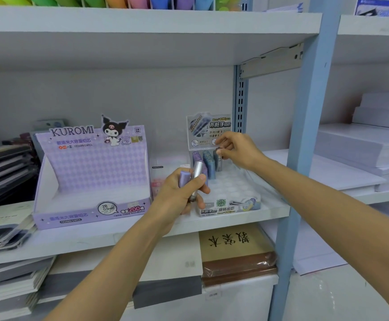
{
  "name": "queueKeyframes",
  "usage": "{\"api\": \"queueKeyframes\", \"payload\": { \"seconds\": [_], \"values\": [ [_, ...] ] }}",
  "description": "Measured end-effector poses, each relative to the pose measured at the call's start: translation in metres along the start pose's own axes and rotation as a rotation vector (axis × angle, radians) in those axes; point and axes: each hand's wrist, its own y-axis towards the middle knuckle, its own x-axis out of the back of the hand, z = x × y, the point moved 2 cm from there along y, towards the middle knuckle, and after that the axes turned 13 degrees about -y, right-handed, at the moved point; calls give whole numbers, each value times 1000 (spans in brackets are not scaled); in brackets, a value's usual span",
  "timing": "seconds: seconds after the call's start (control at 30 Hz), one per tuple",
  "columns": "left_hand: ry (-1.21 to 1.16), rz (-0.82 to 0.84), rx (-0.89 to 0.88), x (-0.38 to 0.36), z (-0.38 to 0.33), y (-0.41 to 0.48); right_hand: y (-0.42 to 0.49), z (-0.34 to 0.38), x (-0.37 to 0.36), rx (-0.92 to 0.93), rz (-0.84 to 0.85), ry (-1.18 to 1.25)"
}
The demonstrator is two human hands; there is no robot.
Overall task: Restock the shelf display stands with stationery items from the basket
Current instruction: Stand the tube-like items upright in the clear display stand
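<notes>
A white display stand (234, 192) with round slots sits on the middle shelf, its back rows holding several upright lead tubes (206, 162). My right hand (237, 150) pinches the dark cap of a grey tube (219, 159) standing in the back right slot. My left hand (177, 195) grips a silver tube (195, 179) and a purple tube (184, 178) just in front of the stand's left side. No basket is in view.
A purple Kuromi display box (91, 179) stands left of the stand. Notebooks are stacked at far left (3, 167). White paper reams (369, 149) lie right of the blue upright post (304, 140). More paper stacks and a brown packet (237, 253) fill the shelf below.
</notes>
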Motion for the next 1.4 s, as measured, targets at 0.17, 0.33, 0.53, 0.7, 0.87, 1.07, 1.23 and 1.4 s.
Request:
{"api": "queueKeyframes", "payload": {
  "seconds": [0.17,0.33,0.53,0.7,0.87,1.07,1.23,1.4],
  "values": [
    [20,-5,-8,-3,-3,-1,-7,-1,-14,-63,-11,10],
    [2,-51,-54,-1,-7,-2,-14,10,3,-5,-136,-107],
    [-2,-133,-108,-6,-13,-4,-38,47,26,168,204,613],
    [-111,-225,-194,-10,-23,-11,-54,57,32,204,157,720],
    [-246,-279,-205,-12,-28,-16,-71,55,38,90,117,913],
    [-266,-239,-261,-27,-33,-23,-91,59,32,49,318,810],
    [-120,-220,-289,-32,-38,-24,-90,64,40,76,70,603],
    [6,-183,-348,-40,-37,-25,-83,74,49,182,31,496]
  ]
}}
